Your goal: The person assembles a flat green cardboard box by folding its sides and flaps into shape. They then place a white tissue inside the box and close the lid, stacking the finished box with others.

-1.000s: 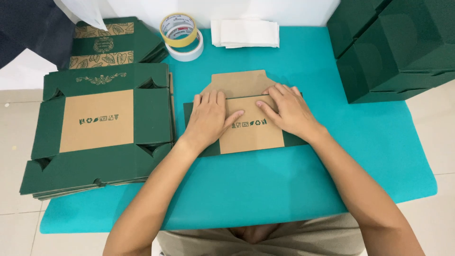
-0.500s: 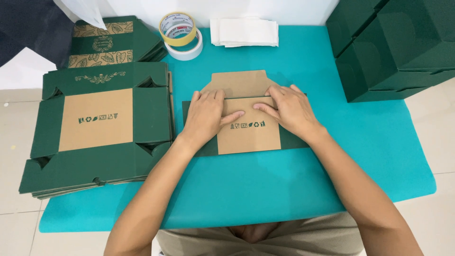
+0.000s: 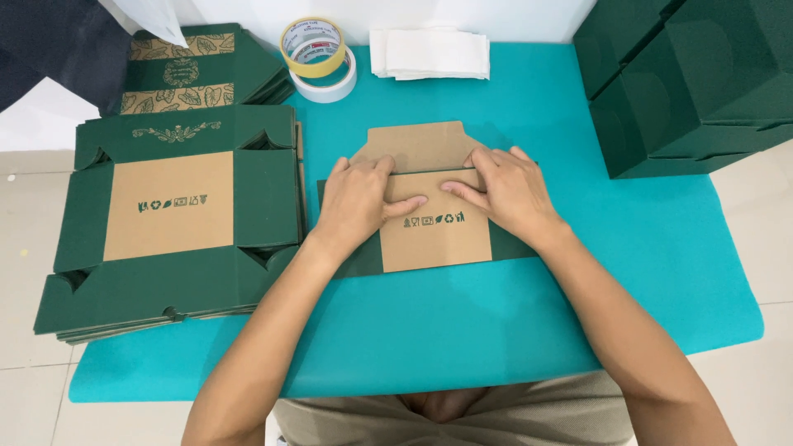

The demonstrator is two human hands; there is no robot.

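bright, even overhead light, soft faint shadows, no glare, sharp focus throughout.

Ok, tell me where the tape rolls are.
In the head view the tape rolls sit at the far edge of the teal mat, left of centre, between the stack of flat green boxes and the folded white cloth.

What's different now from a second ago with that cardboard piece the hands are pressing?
Both hands, left hand and right hand, slid slightly up the flat green-and-brown cardboard box blank, toward the fold line, uncovering the small printed symbols. They keep pressing it flat. The stack of flat green blanks, the tape rolls and the teal mat stayed put.
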